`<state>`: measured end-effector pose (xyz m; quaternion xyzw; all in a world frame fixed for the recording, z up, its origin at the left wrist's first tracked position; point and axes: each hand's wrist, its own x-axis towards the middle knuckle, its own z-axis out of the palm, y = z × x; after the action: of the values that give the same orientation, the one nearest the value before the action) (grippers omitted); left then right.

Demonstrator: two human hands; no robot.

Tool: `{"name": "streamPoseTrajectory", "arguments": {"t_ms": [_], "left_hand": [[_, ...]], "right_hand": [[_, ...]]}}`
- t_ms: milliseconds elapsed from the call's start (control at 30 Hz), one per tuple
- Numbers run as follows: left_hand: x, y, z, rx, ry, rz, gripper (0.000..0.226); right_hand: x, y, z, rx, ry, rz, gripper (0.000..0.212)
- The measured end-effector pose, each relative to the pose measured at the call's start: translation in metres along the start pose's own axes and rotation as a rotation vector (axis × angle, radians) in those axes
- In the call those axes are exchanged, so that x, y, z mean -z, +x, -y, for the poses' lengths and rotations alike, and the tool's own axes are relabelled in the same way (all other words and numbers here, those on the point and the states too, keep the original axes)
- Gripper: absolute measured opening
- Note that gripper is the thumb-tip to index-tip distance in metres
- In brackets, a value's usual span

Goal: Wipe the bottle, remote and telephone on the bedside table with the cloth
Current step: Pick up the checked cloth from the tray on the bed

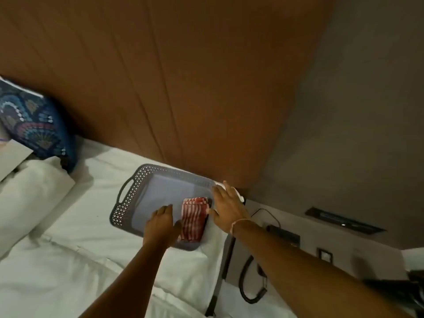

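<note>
A folded red-and-white striped cloth [195, 218] lies in the right end of a grey plastic tray [128, 203] on the white bed. My left hand [161, 224] rests over the tray's near side, its thumb touching the cloth's left edge. Fingers spread, my right hand [226, 204] is at the tray's right rim, beside the cloth, and holds nothing. A dark coiled telephone cord [249, 280] hangs at the bedside on the right. Neither the bottle nor the remote is in view.
The white bed [68, 260] fills the lower left, with a patterned blue cushion [34, 127] at the far left. A brown padded headboard [160, 88] rises behind the tray. Dark wall fittings [284, 235] and a switch plate [324, 254] sit on the right.
</note>
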<state>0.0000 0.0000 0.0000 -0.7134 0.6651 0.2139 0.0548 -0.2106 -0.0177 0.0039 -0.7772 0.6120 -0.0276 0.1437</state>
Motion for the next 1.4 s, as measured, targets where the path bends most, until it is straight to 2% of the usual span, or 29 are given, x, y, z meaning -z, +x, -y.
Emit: {"name": "streamPoseTrajectory", "arguments": {"t_ms": [133, 233, 367, 600, 667, 767, 867, 967, 1100, 1200, 1333, 1400], "left_hand": [[-0.029, 0.040, 0.015, 0.105, -0.104, 0.109, 0.064], [-0.048, 0.056, 0.016, 0.109, -0.162, 0.172, 0.054], [-0.064, 0.067, 0.016, 0.101, -0.146, 0.243, 0.046], [-0.084, 0.076, 0.018, 0.161, -0.242, 0.218, 0.039], [-0.082, 0.074, 0.020, 0.161, -0.270, 0.214, 0.032], [-0.066, 0.071, 0.020, 0.173, -0.354, 0.164, 0.031], [-0.038, 0.065, 0.015, 0.123, -0.407, 0.074, 0.028], [-0.008, 0.056, 0.003, 0.037, -0.441, 0.057, 0.027], [0.019, 0.034, -0.037, -0.082, -0.525, 0.063, 0.025], [0.020, 0.008, -0.088, -0.124, -0.615, 0.166, 0.022], [-0.010, -0.027, -0.163, -0.194, -0.669, 0.367, 0.025], [-0.037, -0.047, -0.202, -0.235, -0.664, 0.416, 0.018]], "right_hand": [[-0.045, 0.056, 0.010, 0.039, -0.086, 0.155, 0.069], [-0.082, 0.083, 0.014, 0.057, -0.182, 0.247, 0.067], [-0.096, 0.103, 0.021, 0.001, -0.317, 0.333, 0.061], [-0.103, 0.116, 0.021, -0.010, -0.333, 0.309, 0.031], [-0.101, 0.114, 0.018, 0.021, -0.346, 0.295, 0.028], [-0.085, 0.108, 0.013, 0.044, -0.308, 0.177, 0.031], [-0.051, 0.097, 0.009, -0.028, -0.066, 0.074, 0.042], [-0.013, 0.080, -0.002, -0.124, 0.247, 0.040, 0.036], [0.028, 0.037, -0.032, -0.391, 0.986, 0.118, 0.030], [0.049, -0.022, -0.067, -0.532, 1.376, 0.058, 0.030], [0.049, -0.119, -0.124, -0.696, 1.709, -0.070, 0.039], [0.034, -0.168, -0.154, -0.796, 1.865, -0.160, 0.041]]}}
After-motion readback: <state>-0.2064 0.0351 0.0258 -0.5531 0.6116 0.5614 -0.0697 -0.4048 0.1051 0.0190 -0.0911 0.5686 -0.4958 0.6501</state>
